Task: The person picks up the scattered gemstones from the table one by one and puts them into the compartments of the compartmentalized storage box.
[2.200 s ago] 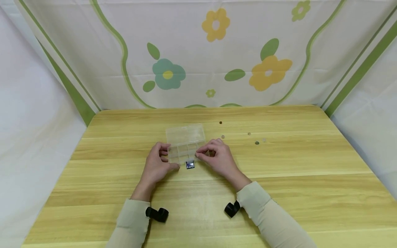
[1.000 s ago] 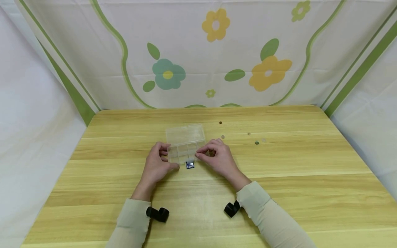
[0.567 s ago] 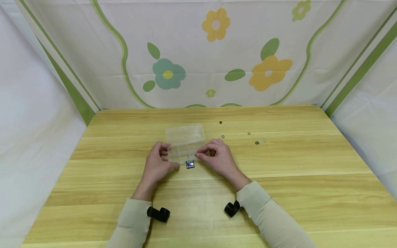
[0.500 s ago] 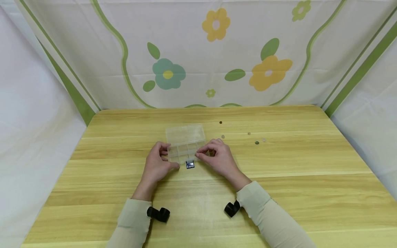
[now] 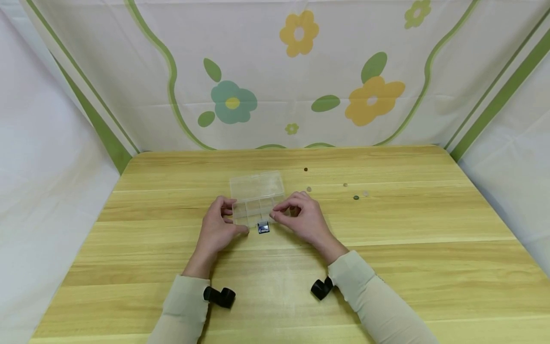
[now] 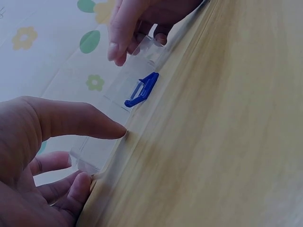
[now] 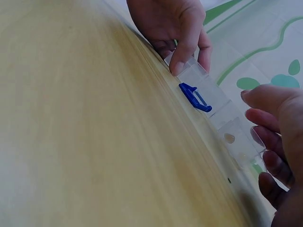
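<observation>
A clear plastic compartment box (image 5: 253, 206) lies on the table with its lid (image 5: 256, 185) laid back. Its blue latch (image 5: 263, 228) sticks out at the front. My left hand (image 5: 218, 228) holds the box's left end, thumb at the front edge and fingers at the side. My right hand (image 5: 302, 218) is over the right end, thumb and index finger near each other above the compartments. Its other fingers are curled by the right wall. Whether anything small is between its fingertips is hidden. The right wrist view shows a small tan bead-like piece (image 7: 229, 138) at the box's right end.
Several small bead-like pieces lie to the right and behind: a dark brown one (image 5: 306, 169), a green one (image 5: 356, 197), a tan one (image 5: 345, 185) and pale ones such as the pale piece (image 5: 309, 189). A flowered cloth (image 5: 275, 71) hangs behind the wooden table (image 5: 386, 267).
Almost nothing moves: both hands keep their places at the box. My right thumb and index finger shift very slightly.
</observation>
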Motion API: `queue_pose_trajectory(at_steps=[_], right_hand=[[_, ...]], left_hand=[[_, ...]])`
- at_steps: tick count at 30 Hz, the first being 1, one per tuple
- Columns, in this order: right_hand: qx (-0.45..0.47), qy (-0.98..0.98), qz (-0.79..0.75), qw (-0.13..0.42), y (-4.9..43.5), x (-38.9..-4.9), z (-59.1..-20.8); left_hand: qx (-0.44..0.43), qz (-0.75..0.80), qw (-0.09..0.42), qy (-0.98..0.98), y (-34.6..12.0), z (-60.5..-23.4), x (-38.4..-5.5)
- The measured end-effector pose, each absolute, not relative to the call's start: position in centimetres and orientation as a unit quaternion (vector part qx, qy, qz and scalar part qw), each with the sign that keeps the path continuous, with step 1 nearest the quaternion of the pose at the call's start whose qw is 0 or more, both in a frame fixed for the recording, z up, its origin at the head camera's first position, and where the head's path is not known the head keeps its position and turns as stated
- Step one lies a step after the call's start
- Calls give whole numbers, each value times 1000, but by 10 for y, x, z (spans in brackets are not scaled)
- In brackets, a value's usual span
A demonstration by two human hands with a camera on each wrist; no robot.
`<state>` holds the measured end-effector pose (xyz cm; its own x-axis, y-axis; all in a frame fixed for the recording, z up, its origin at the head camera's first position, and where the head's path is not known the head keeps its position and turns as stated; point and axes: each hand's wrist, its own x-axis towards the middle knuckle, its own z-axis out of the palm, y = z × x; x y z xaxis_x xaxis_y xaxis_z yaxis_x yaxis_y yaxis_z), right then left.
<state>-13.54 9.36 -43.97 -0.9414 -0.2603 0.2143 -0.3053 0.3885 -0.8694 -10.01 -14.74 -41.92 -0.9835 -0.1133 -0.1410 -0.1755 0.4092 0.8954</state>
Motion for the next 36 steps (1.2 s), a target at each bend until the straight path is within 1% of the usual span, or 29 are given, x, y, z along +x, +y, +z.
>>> queue_pose_trajectory(at_steps=[9, 19, 29, 36], right_hand=[[130, -827, 545, 39, 99, -136, -438], [64, -833, 543, 89, 118, -147, -437], [43, -839, 535, 89, 124, -151, -438], [12, -847, 523, 95, 134, -157, -438]], left_hand=[[-77, 536, 26, 840, -148, -419, -99], [-77, 536, 27, 840, -149, -419, -98], [-80, 534, 29, 841, -149, -420, -100], [-82, 535, 29, 840, -148, -421, -100]])
